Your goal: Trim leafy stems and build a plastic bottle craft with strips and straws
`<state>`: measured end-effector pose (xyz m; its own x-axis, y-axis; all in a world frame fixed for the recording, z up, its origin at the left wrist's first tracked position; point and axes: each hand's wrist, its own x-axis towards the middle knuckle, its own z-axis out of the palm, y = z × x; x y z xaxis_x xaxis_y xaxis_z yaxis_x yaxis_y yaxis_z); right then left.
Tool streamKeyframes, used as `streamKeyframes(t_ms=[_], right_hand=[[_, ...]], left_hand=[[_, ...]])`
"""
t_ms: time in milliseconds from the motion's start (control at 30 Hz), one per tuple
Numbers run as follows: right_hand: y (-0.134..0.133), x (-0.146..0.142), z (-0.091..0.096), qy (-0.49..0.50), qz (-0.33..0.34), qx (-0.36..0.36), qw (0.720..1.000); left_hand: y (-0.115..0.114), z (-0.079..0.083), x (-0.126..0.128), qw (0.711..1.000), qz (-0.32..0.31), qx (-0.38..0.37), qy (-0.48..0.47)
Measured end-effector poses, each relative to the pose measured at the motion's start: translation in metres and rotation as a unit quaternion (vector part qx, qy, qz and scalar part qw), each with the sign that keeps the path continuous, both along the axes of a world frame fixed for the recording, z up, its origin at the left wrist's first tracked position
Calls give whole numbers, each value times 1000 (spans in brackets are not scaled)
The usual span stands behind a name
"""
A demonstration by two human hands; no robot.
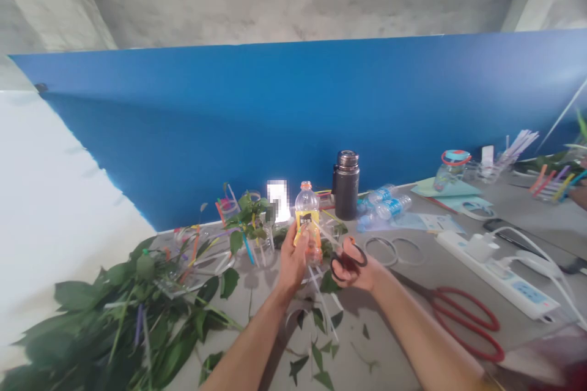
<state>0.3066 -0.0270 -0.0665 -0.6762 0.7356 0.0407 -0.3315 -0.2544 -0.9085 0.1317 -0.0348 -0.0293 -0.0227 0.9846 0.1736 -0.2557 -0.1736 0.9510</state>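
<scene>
Gripping a clear plastic bottle with a yellow label [306, 220] in my left hand [291, 258], I hold black-and-orange scissors [343, 259] in my right hand [361, 270]. My hands are close but apart, above a grey table [394, 293], beside a heap of green leafy stems [132, 324].

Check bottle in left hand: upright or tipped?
Roughly upright: the plastic bottle stands neck-up in the left hand, with its orange cap at the top.
</scene>
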Motion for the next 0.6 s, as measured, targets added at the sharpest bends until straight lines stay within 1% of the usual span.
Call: streamKeyframes(t_ms=[133,233,333,400,433,500,600], right_hand=[[1,-2,-6,-37,39,-18,998],[1,-10,-10,-22,39,-37,998],[-1,-20,-12,1,20,-45,999],[0,-22,-10,23,-14,-49,998],[0,-22,-8,37,-33,-50,997],[3,-16,-2,65,-55,-49,995],[6,-6,5,83,-48,-37,995]], left_hand=[[1,4,-4,1000,2,4,-2],[3,2,-7,999,2,34,24],[4,-2,-6,995,46,72,55],[4,-6,-2,992,76,75,68],[3,-9,1,992,80,69,73],[0,-13,7,993,61,58,81],[-4,-16,14,993,37,74,83]])
